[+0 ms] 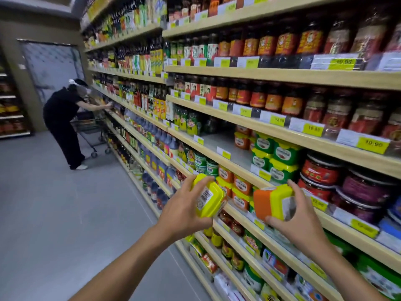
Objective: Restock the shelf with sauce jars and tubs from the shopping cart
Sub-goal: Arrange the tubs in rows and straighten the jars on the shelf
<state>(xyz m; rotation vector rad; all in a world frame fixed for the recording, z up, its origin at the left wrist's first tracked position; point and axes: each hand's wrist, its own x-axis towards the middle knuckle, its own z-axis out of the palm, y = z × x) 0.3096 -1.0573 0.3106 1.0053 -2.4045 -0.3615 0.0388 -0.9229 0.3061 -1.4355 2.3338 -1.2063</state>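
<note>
Two sauce tubs are held up in front of the shelving, about level with the rows where like tubs are stacked. The left grip (pixel 182 211) is closed round a yellow tub (pixel 208 196). This tub is tilted, and a barcode sticker on its yellow face is turned toward the camera. The right grip (pixel 301 216) is closed on an orange tub (pixel 271 202) with a yellow lid. That tub is turned on its side and pinched between the thumb below and the fingers above. The two held tubs are kept apart from each other, and neither is seen to rest on any shelf.

Just behind them, stacked orange tubs (pixel 240 187) are seen on one level. On the shelf (pixel 217 142) above, a bare white stretch is left to the left of stacked green tubs (pixel 275 157) with yellow lids. Round red tubs (pixel 321 170) are stacked further right. The upper levels are filled with jars and bottles, too blurred for their labels to be read.

Far down the aisle, a person in black (pixel 63 118) is seen reaching into the shelving beside a wire cart (pixel 91 131) on the grey floor (pixel 54 203).
</note>
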